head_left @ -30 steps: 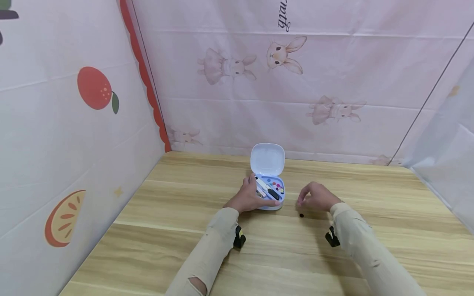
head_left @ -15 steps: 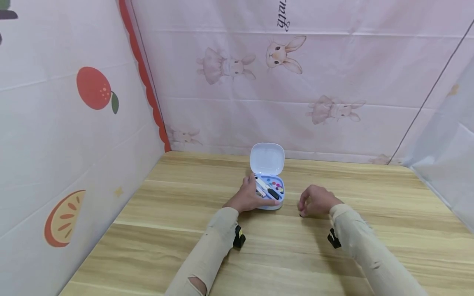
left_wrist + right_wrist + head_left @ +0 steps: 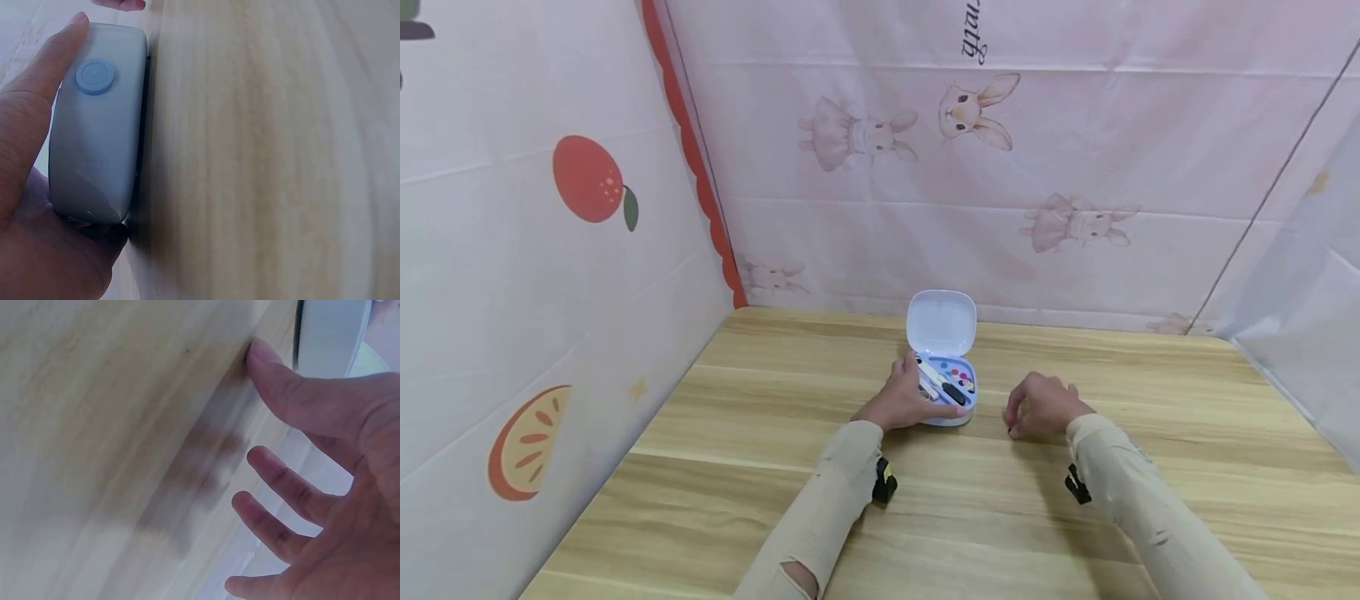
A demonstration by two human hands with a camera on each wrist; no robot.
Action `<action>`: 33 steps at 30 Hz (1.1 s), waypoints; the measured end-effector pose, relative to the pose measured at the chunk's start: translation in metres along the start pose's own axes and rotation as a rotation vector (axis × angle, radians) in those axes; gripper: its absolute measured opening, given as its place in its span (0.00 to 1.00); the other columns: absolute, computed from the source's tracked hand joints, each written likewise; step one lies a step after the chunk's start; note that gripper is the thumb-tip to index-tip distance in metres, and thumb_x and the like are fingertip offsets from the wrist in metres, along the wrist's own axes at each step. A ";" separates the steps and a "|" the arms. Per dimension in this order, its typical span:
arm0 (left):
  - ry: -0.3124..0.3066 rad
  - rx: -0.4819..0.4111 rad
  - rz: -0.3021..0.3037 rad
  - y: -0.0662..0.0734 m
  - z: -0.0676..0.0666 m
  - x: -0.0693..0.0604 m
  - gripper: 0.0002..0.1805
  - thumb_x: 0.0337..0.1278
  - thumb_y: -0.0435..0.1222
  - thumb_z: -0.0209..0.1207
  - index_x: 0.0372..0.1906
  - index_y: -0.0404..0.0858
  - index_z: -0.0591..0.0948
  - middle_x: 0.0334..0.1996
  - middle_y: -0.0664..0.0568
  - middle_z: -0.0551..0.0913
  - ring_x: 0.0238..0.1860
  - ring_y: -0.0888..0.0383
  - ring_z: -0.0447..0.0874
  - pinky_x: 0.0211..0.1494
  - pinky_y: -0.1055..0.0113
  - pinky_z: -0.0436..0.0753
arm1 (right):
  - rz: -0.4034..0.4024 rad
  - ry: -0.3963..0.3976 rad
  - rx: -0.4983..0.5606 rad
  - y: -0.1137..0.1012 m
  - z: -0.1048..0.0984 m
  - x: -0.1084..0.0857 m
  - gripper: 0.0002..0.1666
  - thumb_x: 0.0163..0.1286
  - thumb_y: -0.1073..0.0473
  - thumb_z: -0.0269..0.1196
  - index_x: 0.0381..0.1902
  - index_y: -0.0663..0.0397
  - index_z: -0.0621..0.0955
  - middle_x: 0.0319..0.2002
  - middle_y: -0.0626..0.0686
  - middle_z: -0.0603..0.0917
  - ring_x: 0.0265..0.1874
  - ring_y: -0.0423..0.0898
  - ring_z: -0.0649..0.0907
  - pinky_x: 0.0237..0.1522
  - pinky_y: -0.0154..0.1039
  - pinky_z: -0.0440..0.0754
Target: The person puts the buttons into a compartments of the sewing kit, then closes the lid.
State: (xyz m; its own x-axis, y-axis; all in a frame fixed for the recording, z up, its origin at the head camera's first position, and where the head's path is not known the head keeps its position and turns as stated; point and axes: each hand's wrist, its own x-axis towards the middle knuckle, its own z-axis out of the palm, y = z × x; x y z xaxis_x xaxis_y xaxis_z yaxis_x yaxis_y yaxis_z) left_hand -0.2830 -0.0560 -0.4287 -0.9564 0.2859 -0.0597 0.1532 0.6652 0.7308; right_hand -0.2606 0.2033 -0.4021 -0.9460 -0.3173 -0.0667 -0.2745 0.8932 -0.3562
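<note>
A small pale-blue sewing box [image 3: 942,323] stands on the table with its lid raised. My left hand [image 3: 897,402] grips its left side, the thumb lying along the front wall, where a round blue knob [image 3: 95,76] shows in the left wrist view. Inside the box are several coloured buttons [image 3: 956,372] and a slim white tool with a black end [image 3: 953,392]. To the right of the box, my right hand [image 3: 1043,405] pinches a small black button [image 3: 1010,430] at the tabletop. In the right wrist view the thumb nearly hides it, and the other fingers are spread.
The wooden table [image 3: 760,467] extends around both hands. A pink rabbit-print cloth [image 3: 880,233] hangs behind its far edge, close behind the raised lid. A white fruit-print cloth [image 3: 490,275] borders the left side.
My right hand has lowered slightly onto the black button, which lay uncovered on the table a second ago and now sits at the fingertips. My left hand and the box have stayed put.
</note>
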 end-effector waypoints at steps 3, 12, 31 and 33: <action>-0.002 0.006 -0.002 -0.001 0.000 0.001 0.76 0.39 0.66 0.74 0.83 0.44 0.37 0.78 0.43 0.47 0.69 0.46 0.62 0.71 0.46 0.66 | 0.019 0.000 -0.001 0.000 0.002 0.002 0.11 0.48 0.60 0.80 0.24 0.41 0.87 0.37 0.43 0.87 0.43 0.56 0.81 0.55 0.78 0.59; 0.006 0.006 -0.007 0.000 0.000 0.000 0.75 0.39 0.66 0.74 0.83 0.44 0.39 0.78 0.43 0.48 0.67 0.44 0.64 0.71 0.46 0.67 | 0.042 0.021 0.013 0.000 0.005 0.006 0.09 0.53 0.63 0.78 0.25 0.41 0.88 0.38 0.45 0.89 0.43 0.54 0.82 0.54 0.74 0.62; 0.008 -0.003 -0.004 0.001 0.000 -0.002 0.74 0.40 0.66 0.74 0.83 0.45 0.39 0.78 0.43 0.47 0.68 0.44 0.63 0.71 0.45 0.66 | 0.020 0.094 -0.009 0.004 0.008 0.008 0.08 0.54 0.64 0.75 0.24 0.45 0.88 0.37 0.50 0.89 0.47 0.64 0.83 0.58 0.85 0.47; 0.008 -0.002 -0.009 0.002 0.000 -0.002 0.74 0.39 0.66 0.74 0.83 0.45 0.39 0.79 0.43 0.46 0.68 0.44 0.63 0.72 0.45 0.65 | 0.023 0.103 -0.007 0.005 0.008 0.007 0.08 0.54 0.64 0.75 0.24 0.44 0.88 0.37 0.50 0.89 0.48 0.66 0.82 0.59 0.84 0.47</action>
State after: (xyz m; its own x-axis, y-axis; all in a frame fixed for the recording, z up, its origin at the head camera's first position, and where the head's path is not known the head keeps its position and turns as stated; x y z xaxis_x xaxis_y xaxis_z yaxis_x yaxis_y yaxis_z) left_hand -0.2809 -0.0552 -0.4272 -0.9597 0.2743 -0.0606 0.1443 0.6665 0.7314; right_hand -0.2677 0.2034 -0.4117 -0.9646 -0.2627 0.0220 -0.2536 0.9020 -0.3493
